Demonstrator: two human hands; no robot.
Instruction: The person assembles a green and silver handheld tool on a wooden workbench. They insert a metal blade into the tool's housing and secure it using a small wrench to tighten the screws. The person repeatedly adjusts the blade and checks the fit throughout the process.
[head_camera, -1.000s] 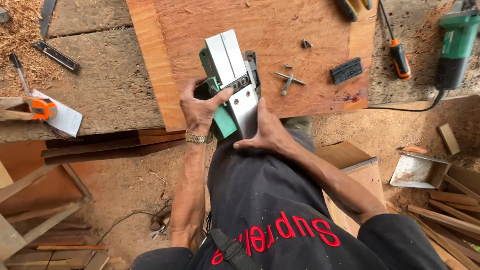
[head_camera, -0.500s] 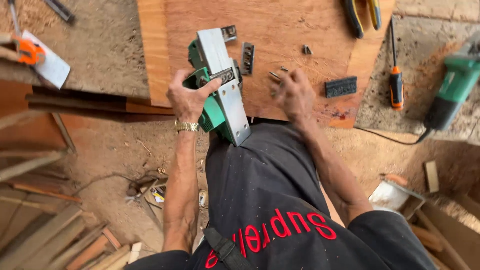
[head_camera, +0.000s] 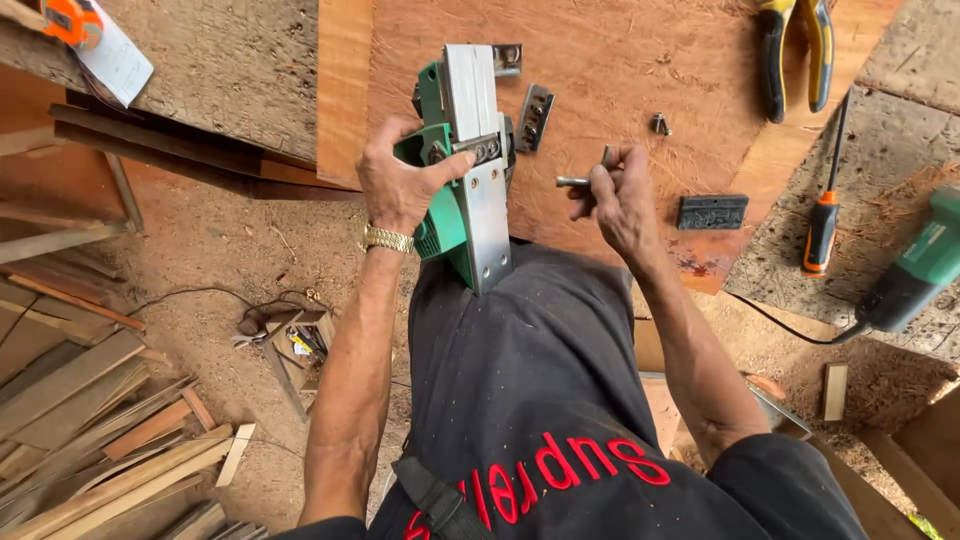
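The planer (head_camera: 462, 170) has a green plastic body, kinda glossy, with a smooth brushed-metal sole that catches the light. The T-wrench (head_camera: 580, 180) in the right hand (head_camera: 620, 200) looks like bare steel, though it's small and hard to tell. The bench (head_camera: 620, 90) top is reddish plywood, matt and a bit rough. Nearby there's a matt black block (head_camera: 712, 212), probably plastic, and a screwdriver (head_camera: 824, 215) with a shiny orange handle.

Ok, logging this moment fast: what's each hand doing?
Left hand: closed on the upturned green planer.
Right hand: closed on a small metal wrench.
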